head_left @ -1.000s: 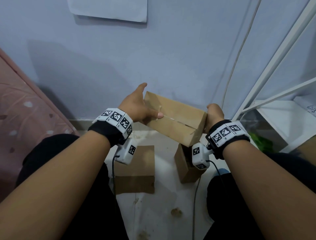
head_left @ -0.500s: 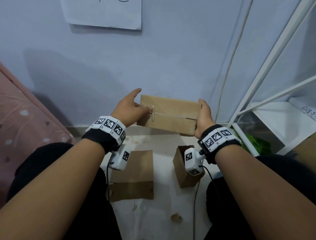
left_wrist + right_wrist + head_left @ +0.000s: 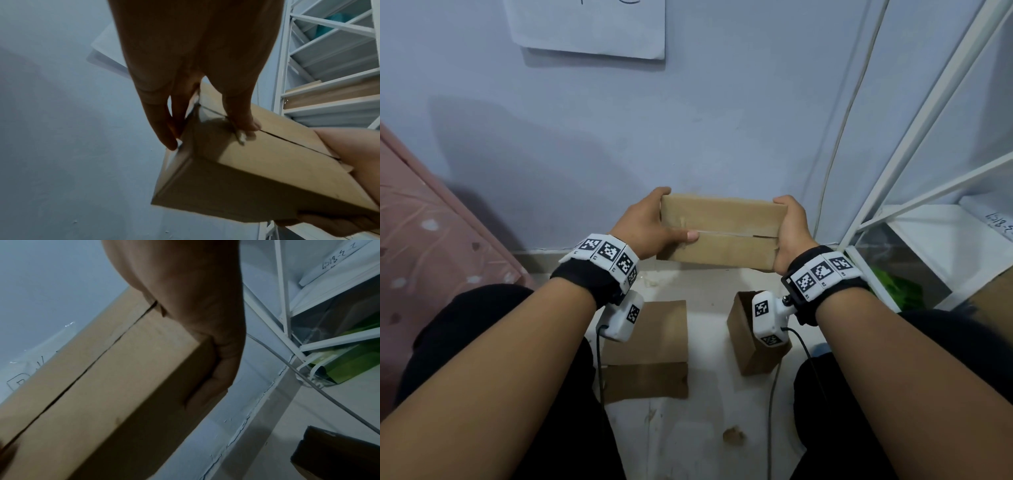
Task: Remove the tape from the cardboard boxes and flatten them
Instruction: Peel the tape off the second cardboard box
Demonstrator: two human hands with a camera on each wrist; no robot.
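Note:
I hold a long brown cardboard box [image 3: 720,230] level in the air before the wall, its flap seam [image 3: 726,235] facing me. My left hand [image 3: 650,228] grips the box's left end, thumb pressed on the seam where a scrap of tape [image 3: 241,138] sticks up. My right hand [image 3: 792,233] wraps round the right end, fingers curled behind it. In the left wrist view the box [image 3: 242,168] shows a dark open seam. The right wrist view shows the box [image 3: 98,386] with my fingers [image 3: 218,369] on its end.
On the floor between my knees lies a flattened piece of cardboard [image 3: 650,349], and a small upright box [image 3: 751,337] stands to its right. A white metal shelf frame [image 3: 928,164] rises at the right, a pink mattress [image 3: 424,233] at the left. A cable [image 3: 839,137] hangs down the wall.
The box has turned from tilted to level and risen a little toward the wall. My left thumb has slid along the seam, and both hands now clasp the ends.

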